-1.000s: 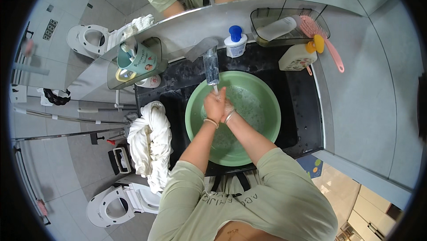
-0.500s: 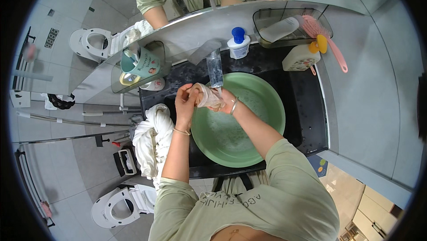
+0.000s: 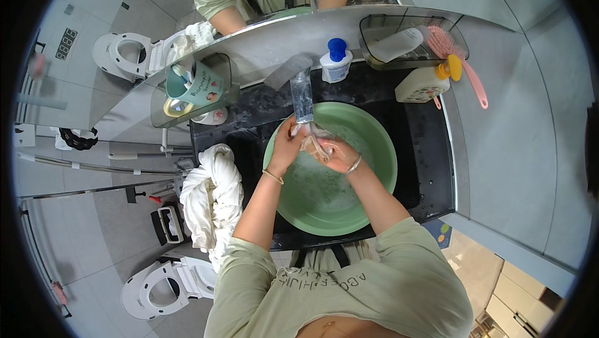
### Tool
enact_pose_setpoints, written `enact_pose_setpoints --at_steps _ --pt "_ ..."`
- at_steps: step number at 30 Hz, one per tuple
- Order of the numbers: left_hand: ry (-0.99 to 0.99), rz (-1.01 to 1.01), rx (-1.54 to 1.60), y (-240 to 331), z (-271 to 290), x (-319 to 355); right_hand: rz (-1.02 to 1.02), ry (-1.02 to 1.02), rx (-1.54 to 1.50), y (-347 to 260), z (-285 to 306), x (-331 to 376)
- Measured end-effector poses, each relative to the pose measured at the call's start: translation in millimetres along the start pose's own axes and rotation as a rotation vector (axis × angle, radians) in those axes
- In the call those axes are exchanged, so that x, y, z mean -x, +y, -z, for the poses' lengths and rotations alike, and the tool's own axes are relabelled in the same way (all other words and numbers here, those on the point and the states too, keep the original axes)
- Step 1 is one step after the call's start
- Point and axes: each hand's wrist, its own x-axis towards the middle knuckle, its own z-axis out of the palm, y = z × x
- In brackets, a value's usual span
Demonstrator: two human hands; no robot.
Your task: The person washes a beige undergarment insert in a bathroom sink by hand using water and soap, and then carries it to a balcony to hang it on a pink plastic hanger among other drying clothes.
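Both hands meet over a green basin, just under the faucet. My left hand pinches one side of a thin, wet, whitish cloth. On the other side my right hand is closed round the bunched folds, its knuckles towards the basin's middle. Fingers hide part of the cloth, so its full shape does not show. Sudsy water lies in the basin below. Beside my left forearm, a twisted heap of white fabric hangs over the counter's left edge.
Behind the basin stands a white bottle with a blue cap. To the right are a pump bottle and a pink hairbrush by a wall tray. A teal cup sits in the left tray. The black counter surrounds the basin.
My hands have moved down and right, closer over the basin. The cloth, stretched round the left fingers before, is now bunched between both hands.
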Motion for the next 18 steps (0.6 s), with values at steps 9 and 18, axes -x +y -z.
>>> enact_pose_setpoints --at_steps 9,18 --pt "0.21 -0.435 -0.476 -5.0 -45.0 -4.5 0.1 0.65 -0.233 -1.8 -35.5 -21.4" --pt "0.263 -0.432 -0.776 1.6 -46.9 -10.7 0.277 0.117 -0.306 45.7 23.6 -54.3"
